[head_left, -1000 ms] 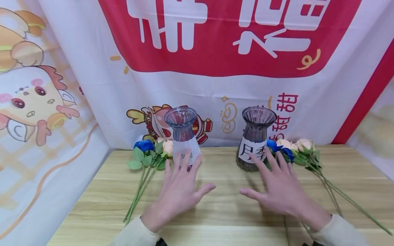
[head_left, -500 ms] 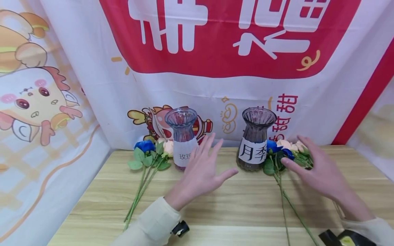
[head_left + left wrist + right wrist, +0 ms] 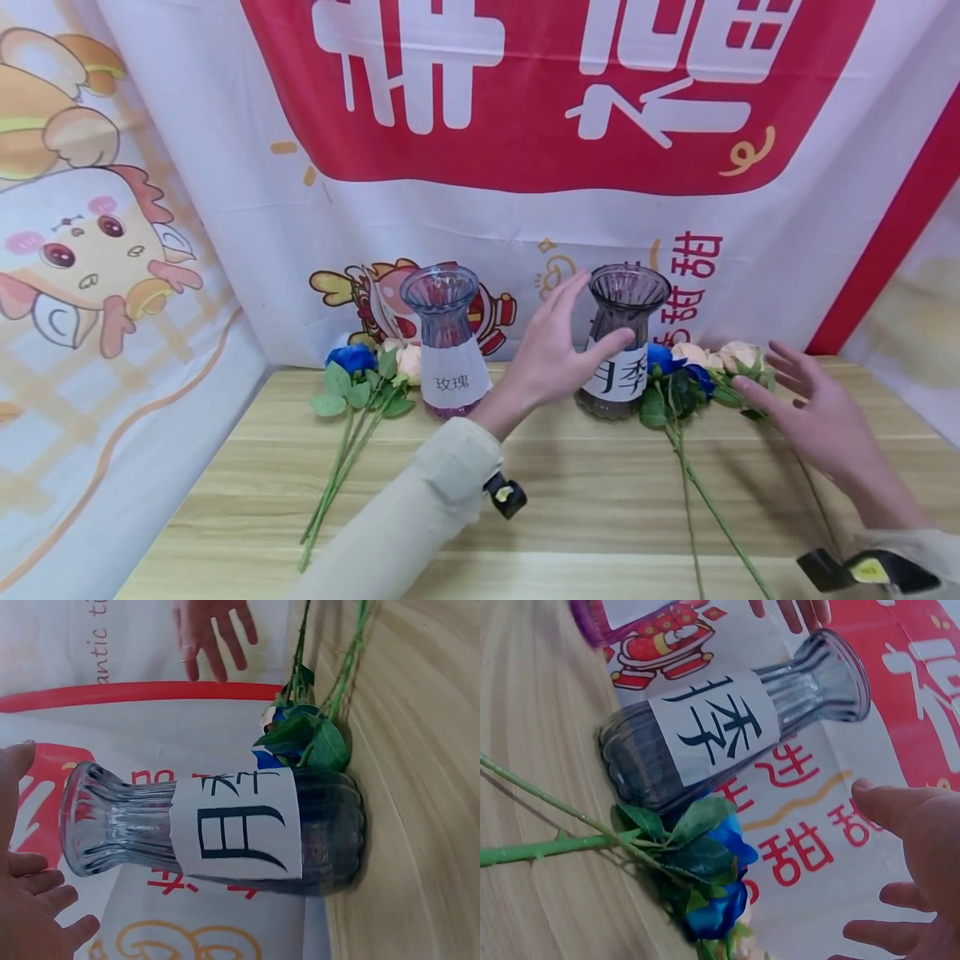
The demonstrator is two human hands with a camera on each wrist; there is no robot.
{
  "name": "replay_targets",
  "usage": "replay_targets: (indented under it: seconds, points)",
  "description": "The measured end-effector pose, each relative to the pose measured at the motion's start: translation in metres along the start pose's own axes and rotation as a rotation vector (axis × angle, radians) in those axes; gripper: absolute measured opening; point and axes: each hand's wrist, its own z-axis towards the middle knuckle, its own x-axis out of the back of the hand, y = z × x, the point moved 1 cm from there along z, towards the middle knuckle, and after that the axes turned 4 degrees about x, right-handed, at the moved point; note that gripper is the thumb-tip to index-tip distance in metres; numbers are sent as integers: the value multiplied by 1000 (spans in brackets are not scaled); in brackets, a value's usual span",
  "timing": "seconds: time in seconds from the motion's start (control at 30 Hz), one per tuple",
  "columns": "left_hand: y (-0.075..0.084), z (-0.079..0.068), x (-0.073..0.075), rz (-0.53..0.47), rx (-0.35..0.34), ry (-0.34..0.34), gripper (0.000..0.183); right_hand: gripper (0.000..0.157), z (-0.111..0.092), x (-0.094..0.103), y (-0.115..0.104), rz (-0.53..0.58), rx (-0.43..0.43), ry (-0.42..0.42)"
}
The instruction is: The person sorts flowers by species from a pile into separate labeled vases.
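Note:
My left hand [image 3: 551, 354] is raised with spread fingers at the left side of a dark grey glass vase [image 3: 633, 321], which stands upright with a white paper label. In the left wrist view, a gap shows between that hand [image 3: 30, 907] and the vase's rim. My right hand [image 3: 828, 425] hovers with loosely bent fingers beside pale pink roses [image 3: 738, 357], holding nothing. Two blue roses [image 3: 701, 379] lie between the dark vase and the pink roses; the right wrist view shows the blue blooms [image 3: 716, 911] close up, next to the vase's base.
A second labelled glass vase [image 3: 450, 375], bluish-purple, stands to the left. Beside it lie a blue rose [image 3: 351, 358] and pink roses [image 3: 408, 362], their stems towards the front of the wooden table [image 3: 585, 508]. A printed cloth [image 3: 525, 225] hangs behind.
My left hand has moved right, from in front of the bluish-purple vase to the dark vase. My right hand has moved right, from before the dark vase to the pink roses.

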Motion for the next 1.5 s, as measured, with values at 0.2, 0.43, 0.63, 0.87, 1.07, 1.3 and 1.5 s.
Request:
replay_targets:
  seconds: [0.2,0.43,0.63,0.87,1.07,1.3,1.5]
  points:
    - [3,23,-15,-103,107,23,88,95,4,5,21,80,-66,-20]
    - [3,42,-26,-131,164,34,86,92,6,10,48,142,-92,2]
    - [4,47,-28,-163,161,51,81,87,6,13,63,262,-92,-23]
    - [5,46,-28,-189,171,56,80,84,7,14,75,231,-159,-38]
    - [5,45,-29,-207,177,37,80,83,4,13,90,164,-218,-53]
    - [4,46,-31,-217,183,44,81,82,5,9,100,119,-221,-42]
    - [3,47,-31,-222,181,47,81,76,5,3,101,89,-220,-27]
